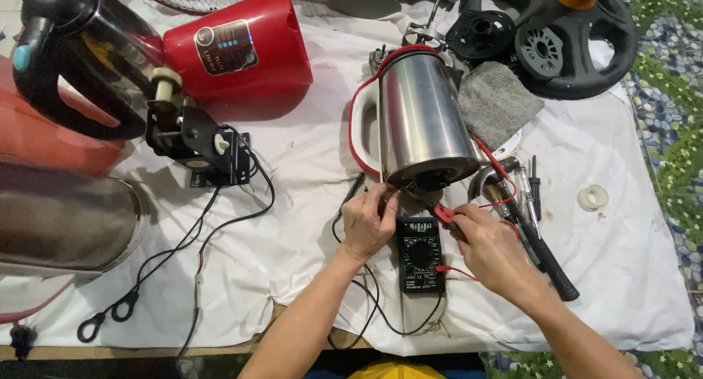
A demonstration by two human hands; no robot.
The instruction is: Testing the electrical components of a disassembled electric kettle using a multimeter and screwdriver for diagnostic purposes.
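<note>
— Where was the kettle when you had the probes out?

— The steel kettle (423, 123) lay on its side on the white cloth (307, 203), its red-and-white handle (360, 126) turned away from the grey rag (492, 101) and its open base facing me. Everything else I place from that kettle.

— And your hands?

— My left hand (368, 221) was just below the kettle's base, fingers pressed together in a pinch on the black probe (392, 196), whose tip was at the base's rim. My right hand (489, 249) was below and to the right of the kettle, curled shut around the red probe (443, 213), which pointed up toward the same base.

— The meter?

— The black multimeter (420, 253) lay flat on the cloth straight below the kettle, between my two hands, its red lead (458, 271) running off under my right wrist.

— Anything else near?

— A black-handled hammer (538, 247) and some screwdrivers (529, 188) lay just right of the kettle's base. A roll of white tape (592, 197) was farther right. Well to the left of the kettle stood a small motor (194, 141) with black wires, and above it a red housing (238, 46).
</note>
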